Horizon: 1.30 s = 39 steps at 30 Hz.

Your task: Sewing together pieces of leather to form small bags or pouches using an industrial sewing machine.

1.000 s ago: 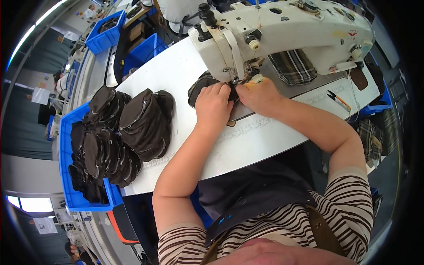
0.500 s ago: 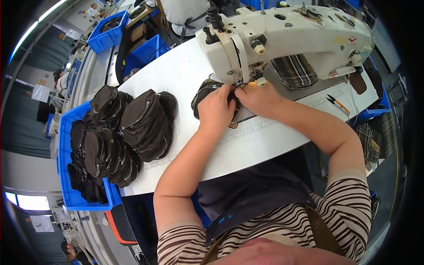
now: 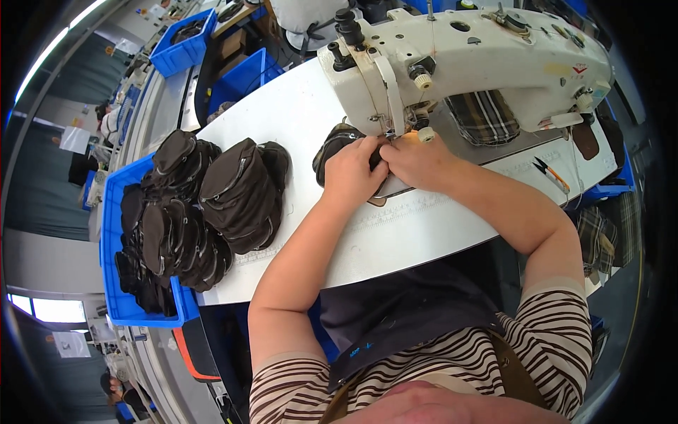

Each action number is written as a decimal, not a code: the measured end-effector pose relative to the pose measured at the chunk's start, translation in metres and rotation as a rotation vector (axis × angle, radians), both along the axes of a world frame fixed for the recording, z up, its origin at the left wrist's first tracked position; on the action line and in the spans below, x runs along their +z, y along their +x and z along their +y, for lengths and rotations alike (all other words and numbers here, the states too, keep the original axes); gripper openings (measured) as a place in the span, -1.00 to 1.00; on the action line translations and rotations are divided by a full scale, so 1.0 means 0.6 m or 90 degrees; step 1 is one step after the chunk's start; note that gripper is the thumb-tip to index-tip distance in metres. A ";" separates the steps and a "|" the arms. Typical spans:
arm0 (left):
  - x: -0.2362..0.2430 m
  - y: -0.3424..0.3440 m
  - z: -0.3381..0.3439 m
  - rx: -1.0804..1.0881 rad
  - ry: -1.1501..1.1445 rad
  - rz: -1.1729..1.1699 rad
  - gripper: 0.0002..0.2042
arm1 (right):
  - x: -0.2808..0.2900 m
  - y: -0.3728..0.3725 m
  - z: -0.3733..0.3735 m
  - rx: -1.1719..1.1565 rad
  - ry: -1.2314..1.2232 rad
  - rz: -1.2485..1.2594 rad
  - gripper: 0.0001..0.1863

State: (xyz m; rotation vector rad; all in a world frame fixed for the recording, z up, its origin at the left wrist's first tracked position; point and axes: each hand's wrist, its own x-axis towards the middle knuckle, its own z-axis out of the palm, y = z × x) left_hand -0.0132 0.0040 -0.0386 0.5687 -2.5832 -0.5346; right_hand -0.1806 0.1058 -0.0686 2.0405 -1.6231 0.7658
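A dark zippered fabric pouch piece (image 3: 329,150) lies at the needle end of the white sewing machine (image 3: 494,56), partly covered by my hands. My left hand (image 3: 351,172) grips its near side, fingers bent over the cloth and thumb toward the right hand. Close beside it, my right hand (image 3: 417,161) pinches the cloth's edge right below the presser foot area. Its fingertips are partly hidden by the machine head and a round white knob (image 3: 426,134). The needle itself is hard to make out.
Stacked dark zippered pouches (image 3: 240,198) stand at the left on the white table (image 3: 381,233), more filling a blue crate (image 3: 113,283). Folded plaid cloth (image 3: 484,116) lies under the machine arm. Orange-handled thread snips (image 3: 553,174) and a brown piece (image 3: 585,140) lie at the right.
The whole view has shifted slightly, so the table and machine sit a little further right. Both hands stay on the pouch piece at the needle; my left fingers have shifted slightly over the cloth.
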 end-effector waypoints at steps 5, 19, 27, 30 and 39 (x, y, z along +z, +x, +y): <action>-0.009 -0.003 -0.006 0.042 -0.079 -0.011 -0.76 | 0.012 0.001 0.004 0.005 0.037 0.009 -0.85; -0.003 -0.006 0.006 0.118 -0.058 -0.053 -0.78 | 0.014 0.006 0.004 -0.069 0.037 0.068 -0.82; 0.019 0.019 -0.012 -0.079 0.129 0.045 -0.72 | 0.002 -0.017 0.000 0.033 -0.014 0.073 -0.86; 0.019 0.021 -0.036 -0.127 0.203 0.028 -0.69 | 0.004 -0.018 0.005 0.071 0.026 0.078 -0.87; 0.053 0.010 -0.028 -0.097 0.185 -0.114 -0.68 | 0.012 -0.024 0.021 0.085 0.047 0.234 -0.88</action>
